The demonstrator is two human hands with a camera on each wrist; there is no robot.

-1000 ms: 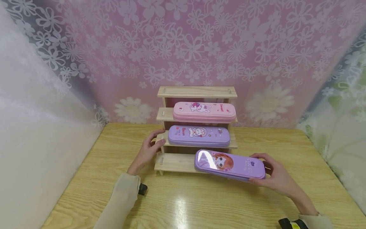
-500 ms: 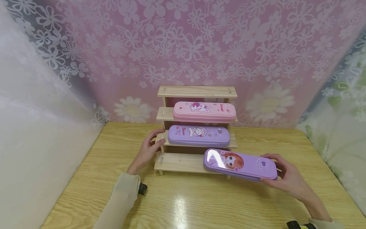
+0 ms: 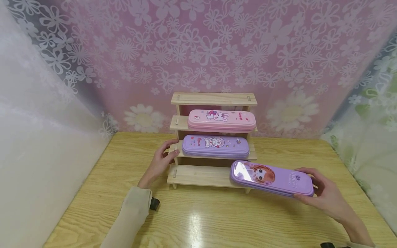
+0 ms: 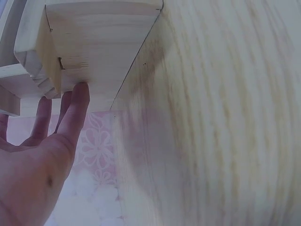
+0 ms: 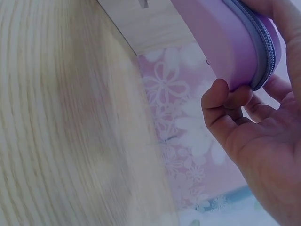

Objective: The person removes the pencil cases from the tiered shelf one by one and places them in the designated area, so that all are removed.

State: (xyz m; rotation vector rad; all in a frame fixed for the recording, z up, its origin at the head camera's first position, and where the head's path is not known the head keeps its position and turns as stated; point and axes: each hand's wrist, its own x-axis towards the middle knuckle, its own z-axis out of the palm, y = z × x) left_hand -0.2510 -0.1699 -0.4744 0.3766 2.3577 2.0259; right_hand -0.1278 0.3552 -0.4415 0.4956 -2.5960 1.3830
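A purple zippered pencil case (image 3: 273, 178) with a red-haired doll print and the word SWEET is held by its right end in my right hand (image 3: 325, 193). Fingers and thumb grip its edges, and the right wrist view shows the zipper (image 5: 263, 47). The case slants, its left part over the lowest step of a small tiered wooden rack (image 3: 201, 175), its right part past the rack's end. My left hand (image 3: 159, 162) holds the left end of the rack's second step from the bottom, with fingertips (image 4: 81, 89) against the wood in the left wrist view.
On the second step lies a lilac bunny pencil case (image 3: 215, 146). One step higher sits a pink bunny pencil case (image 3: 221, 120). The rack stands on a wood-grain table (image 3: 130, 144) before a pink flowered curtain (image 3: 214, 51), with pale sheeting at both sides.
My right hand has drawn the purple pencil case to the right along the lowest step, baring more of that step. My left hand has stayed on the rack.
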